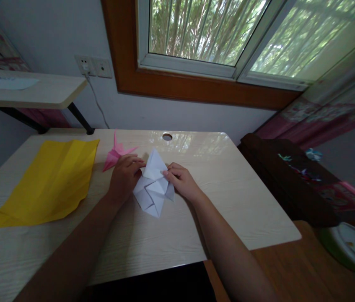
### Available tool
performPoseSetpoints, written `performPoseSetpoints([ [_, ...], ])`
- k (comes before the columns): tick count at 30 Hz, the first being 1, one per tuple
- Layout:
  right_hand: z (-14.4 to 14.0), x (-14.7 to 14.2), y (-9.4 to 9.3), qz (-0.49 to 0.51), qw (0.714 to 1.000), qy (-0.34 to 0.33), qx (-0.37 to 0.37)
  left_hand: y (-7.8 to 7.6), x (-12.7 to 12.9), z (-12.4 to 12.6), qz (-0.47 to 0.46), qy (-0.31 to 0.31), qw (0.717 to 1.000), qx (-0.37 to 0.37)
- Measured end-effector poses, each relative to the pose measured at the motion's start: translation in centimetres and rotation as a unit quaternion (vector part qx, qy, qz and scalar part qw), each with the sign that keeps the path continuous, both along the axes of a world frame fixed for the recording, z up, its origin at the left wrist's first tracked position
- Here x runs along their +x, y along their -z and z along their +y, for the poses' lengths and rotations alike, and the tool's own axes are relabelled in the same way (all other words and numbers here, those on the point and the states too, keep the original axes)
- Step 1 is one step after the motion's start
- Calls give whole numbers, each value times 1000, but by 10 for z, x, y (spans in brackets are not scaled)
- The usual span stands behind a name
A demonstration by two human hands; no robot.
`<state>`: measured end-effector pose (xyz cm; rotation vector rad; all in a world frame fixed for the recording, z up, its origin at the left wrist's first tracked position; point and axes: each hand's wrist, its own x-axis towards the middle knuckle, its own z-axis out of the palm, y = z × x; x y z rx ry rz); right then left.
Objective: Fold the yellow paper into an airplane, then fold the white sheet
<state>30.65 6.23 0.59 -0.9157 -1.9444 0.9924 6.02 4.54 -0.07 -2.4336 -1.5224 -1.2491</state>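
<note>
Both forearms are reaching in from the near edge across the pale wood surface (164,239). Left hand (123,176) and right hand (182,180) are pinching opposite sides of the white paper (154,186) at mid-surface, fingers closed on its upper flaps. Paper is showing several creases & layered folds w/ a peak up top: looks partway folded, final shape not yet there. Just beyond, a pink crane (116,153) is lying finished. Yellow sheet (51,180) at left is lying flat, creased but unfolded.
</note>
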Motion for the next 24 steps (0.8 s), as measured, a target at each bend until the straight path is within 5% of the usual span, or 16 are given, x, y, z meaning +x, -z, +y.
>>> performPoseSetpoints([
  [13,7,26,-18,-42,997,-63,-8,-5,-4,-1,-83,-129,983,-97],
  [24,12,30,-6,33,993,61,-97,-9,0,-3,-365,-91,909,-179],
])
